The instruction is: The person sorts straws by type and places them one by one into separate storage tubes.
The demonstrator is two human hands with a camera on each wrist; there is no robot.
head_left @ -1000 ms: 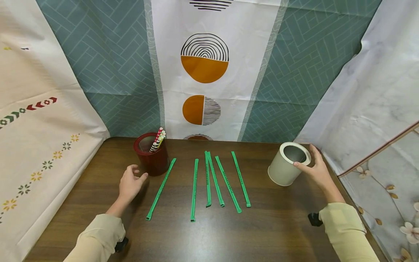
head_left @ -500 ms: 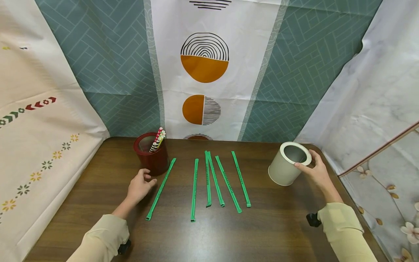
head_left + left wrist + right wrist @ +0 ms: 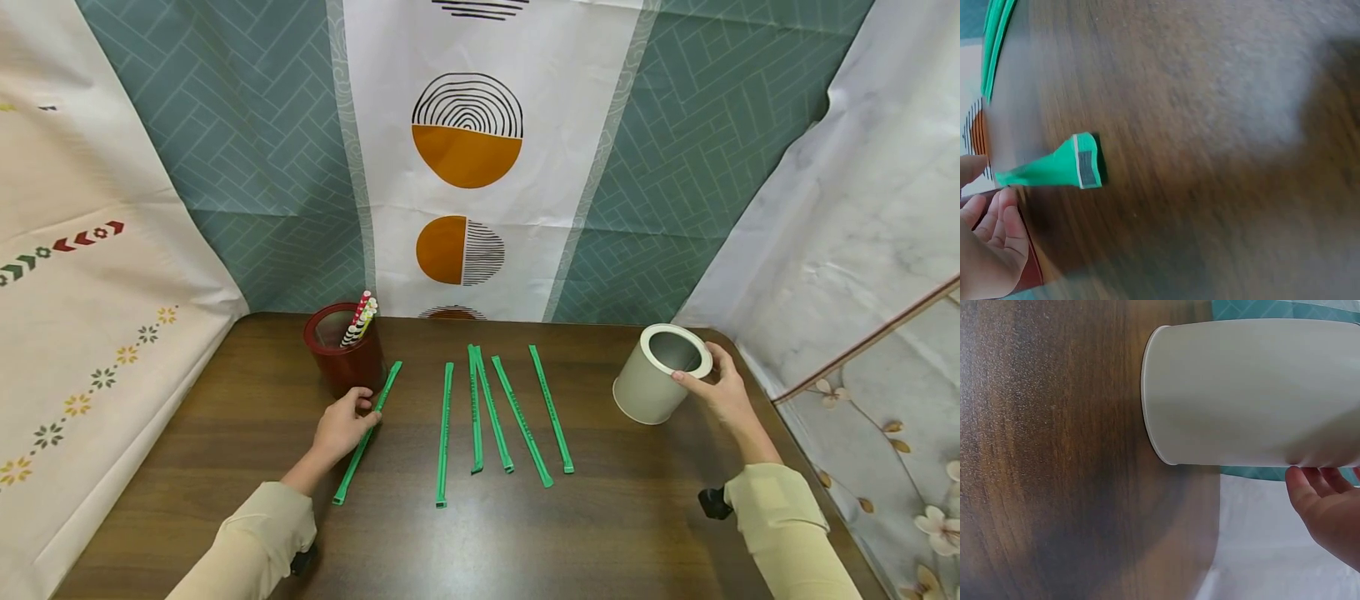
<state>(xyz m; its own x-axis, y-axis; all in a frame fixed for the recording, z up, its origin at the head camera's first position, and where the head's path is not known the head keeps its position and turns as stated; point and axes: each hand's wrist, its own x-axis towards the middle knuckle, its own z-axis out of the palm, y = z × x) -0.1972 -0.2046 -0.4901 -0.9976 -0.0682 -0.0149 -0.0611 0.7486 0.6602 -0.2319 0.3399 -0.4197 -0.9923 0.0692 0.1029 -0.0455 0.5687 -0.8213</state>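
Note:
My left hand (image 3: 345,429) hovers over the leftmost slim green strip (image 3: 354,469), thumb to its right and fingers on its left, by the dark red cup (image 3: 347,367). The left wrist view shows the thumb and fingers apart, the strip's far end between them; its near end flares out with a grey rectangle (image 3: 1089,167). On the right, my right hand (image 3: 731,402) holds the cream cylindrical container (image 3: 647,387), thumb at the front of its rim and fingers round its right side. That container (image 3: 1247,394) stands on the table.
Several more green strips (image 3: 444,433) with dark print lie spread across the middle of the wooden table (image 3: 525,550), two overlapping at the top. Patterned sticks (image 3: 361,321) lean in the red cup. A patterned cloth (image 3: 285,150) hangs behind, with fabric at both sides.
My left hand has moved right and slightly down from beside the red cup to over the leftmost green strip. My right hand stays at the cream container.

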